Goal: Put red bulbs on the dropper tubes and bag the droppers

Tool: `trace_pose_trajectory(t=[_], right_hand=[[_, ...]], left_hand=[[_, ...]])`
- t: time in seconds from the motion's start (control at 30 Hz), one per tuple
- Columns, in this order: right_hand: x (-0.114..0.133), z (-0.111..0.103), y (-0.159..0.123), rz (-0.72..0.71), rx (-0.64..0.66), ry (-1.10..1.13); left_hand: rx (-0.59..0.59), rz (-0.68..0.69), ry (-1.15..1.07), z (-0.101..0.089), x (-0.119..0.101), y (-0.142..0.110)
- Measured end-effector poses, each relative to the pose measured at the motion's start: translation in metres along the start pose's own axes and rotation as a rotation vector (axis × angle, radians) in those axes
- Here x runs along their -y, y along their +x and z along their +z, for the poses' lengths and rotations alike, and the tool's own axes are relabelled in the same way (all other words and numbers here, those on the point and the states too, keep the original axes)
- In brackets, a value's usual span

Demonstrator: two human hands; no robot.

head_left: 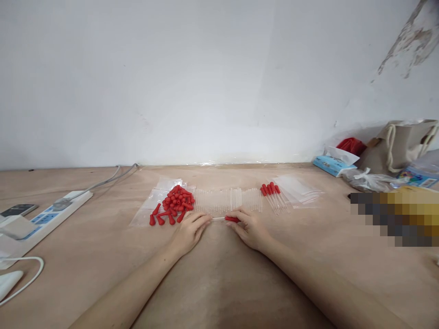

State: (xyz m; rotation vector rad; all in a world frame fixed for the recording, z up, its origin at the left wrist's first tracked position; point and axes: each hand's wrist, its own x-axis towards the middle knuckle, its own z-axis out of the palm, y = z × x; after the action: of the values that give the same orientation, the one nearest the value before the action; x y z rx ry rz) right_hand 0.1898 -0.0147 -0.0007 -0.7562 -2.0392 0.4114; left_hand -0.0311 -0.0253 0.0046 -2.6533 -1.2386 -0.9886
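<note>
Between my hands lies a thin clear glass dropper tube (218,219), level, just above or on the table. My left hand (192,228) pinches its left end. My right hand (249,228) is closed on a red rubber bulb (232,219) at the tube's right end; how far the tube sits in the bulb cannot be made out. Left of my left hand, a pile of loose red bulbs (175,201) rests on a clear plastic bag (144,214). Behind my hands runs a row of clear glass tubes (219,199). Several droppers with red bulbs (273,194) lie to the right.
Flat clear plastic bags (298,188) lie beyond the droppers. At the left are a white power strip (48,219) with cables and a phone (18,209). A blue tissue pack (332,164), a knotted plastic bag (368,179) and a beige bag (387,146) stand at the right by the wall.
</note>
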Motion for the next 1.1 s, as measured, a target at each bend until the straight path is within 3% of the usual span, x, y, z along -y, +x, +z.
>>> trace_pose_trajectory(t=[0.23,0.6,0.93,1.1], right_hand=[[-0.006,-0.002,-0.002,-0.014,0.014,-0.044],[-0.009,-0.004,-0.003,-0.057,0.071,-0.040],[-0.014,-0.006,-0.005,-0.048,0.057,-0.143],[-0.011,-0.003,-0.004,-0.056,0.118,-0.141]], left_hand=[[0.004,0.117,0.005,0.004,0.000,0.005],[0.026,0.147,0.068,0.003,-0.006,0.005],[-0.006,0.139,0.038,0.016,-0.013,0.013],[-0.011,0.165,0.026,0.017,-0.014,0.014]])
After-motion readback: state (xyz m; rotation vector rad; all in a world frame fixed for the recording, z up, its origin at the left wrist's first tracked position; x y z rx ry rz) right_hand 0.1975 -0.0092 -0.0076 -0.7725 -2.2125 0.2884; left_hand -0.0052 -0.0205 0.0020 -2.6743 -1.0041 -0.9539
